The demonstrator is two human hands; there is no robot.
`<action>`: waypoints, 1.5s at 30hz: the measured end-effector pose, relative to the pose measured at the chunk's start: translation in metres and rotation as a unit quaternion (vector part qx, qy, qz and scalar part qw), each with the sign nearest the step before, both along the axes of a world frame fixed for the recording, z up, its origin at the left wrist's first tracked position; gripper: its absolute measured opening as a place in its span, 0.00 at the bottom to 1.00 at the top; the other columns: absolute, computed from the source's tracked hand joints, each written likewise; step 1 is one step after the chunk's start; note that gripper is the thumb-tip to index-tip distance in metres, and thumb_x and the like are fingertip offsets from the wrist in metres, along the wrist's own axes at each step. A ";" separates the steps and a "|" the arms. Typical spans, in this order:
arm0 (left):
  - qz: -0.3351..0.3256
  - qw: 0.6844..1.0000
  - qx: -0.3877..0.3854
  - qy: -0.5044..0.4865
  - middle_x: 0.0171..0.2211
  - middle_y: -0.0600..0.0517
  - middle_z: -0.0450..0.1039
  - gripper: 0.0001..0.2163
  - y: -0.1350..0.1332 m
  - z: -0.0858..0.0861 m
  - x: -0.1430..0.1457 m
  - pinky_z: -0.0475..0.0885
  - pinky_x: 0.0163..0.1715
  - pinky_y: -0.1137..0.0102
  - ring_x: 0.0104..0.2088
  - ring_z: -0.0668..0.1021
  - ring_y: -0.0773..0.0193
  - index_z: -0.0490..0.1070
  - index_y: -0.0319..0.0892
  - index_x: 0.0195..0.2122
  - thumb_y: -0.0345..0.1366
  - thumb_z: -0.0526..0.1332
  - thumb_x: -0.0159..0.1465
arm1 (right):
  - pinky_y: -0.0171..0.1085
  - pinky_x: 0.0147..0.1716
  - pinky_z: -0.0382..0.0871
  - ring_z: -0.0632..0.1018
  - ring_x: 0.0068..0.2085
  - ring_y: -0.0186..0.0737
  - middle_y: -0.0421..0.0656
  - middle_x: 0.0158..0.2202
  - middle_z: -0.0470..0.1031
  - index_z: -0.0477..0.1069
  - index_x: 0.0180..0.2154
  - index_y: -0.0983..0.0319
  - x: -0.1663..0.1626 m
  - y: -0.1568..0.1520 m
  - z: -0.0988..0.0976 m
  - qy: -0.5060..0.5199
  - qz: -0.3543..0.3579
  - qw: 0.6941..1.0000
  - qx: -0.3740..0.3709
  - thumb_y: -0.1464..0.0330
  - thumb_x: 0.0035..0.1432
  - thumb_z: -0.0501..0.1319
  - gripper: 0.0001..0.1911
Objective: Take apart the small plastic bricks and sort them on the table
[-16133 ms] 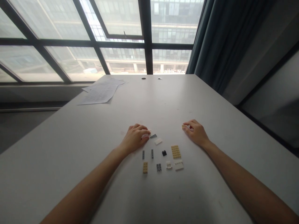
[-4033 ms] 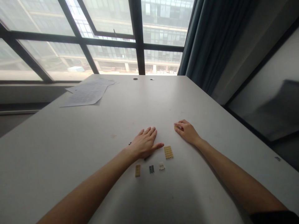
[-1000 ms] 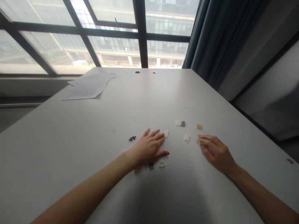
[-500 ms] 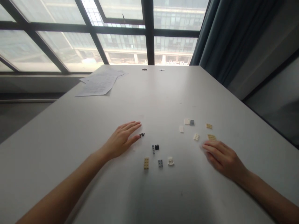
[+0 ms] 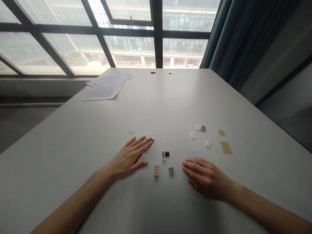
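My left hand [image 5: 130, 157] lies flat on the white table [image 5: 73, 136], fingers stretched out, its fingertips touching a tiny black piece [image 5: 152, 140]. My right hand [image 5: 206, 177] also rests flat with fingers extended, pointing left. Between the hands lie a tan brick [image 5: 156, 170], a grey plate [image 5: 171, 171], a narrow grey piece [image 5: 163, 156] and a black brick [image 5: 167, 153]. Farther right are a tan studded plate [image 5: 225, 147], a small tan piece [image 5: 221, 132], white pieces [image 5: 208, 143] [image 5: 192, 135] and a white-and-grey pair [image 5: 200, 127]. A white piece seen earlier is hidden, probably under my right hand.
Printed paper sheets [image 5: 107, 89] lie at the table's far left corner. Two small round marks [image 5: 153, 72] sit near the far edge. A large window fills the back, and a dark curtain [image 5: 231, 42] hangs at the right.
My right hand has slid left from the tan plate to beside the near bricks, covering the white piece. My left hand has shifted slightly right, still flat.
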State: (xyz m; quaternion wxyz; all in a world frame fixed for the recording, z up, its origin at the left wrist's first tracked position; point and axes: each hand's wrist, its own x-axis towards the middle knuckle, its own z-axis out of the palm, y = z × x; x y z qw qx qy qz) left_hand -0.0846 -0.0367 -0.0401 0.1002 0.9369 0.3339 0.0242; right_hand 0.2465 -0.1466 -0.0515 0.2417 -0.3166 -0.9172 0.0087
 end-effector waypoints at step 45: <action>-0.034 0.993 0.048 -0.103 0.66 0.46 0.52 0.29 -0.022 0.016 0.062 0.49 0.63 0.55 0.66 0.55 0.54 0.48 0.45 0.66 0.51 0.49 0.68 | 0.46 0.46 0.72 0.77 0.44 0.46 0.48 0.43 0.77 0.73 0.45 0.63 0.091 -0.025 -0.004 0.033 -0.204 0.977 0.047 0.74 0.59 0.60 0.12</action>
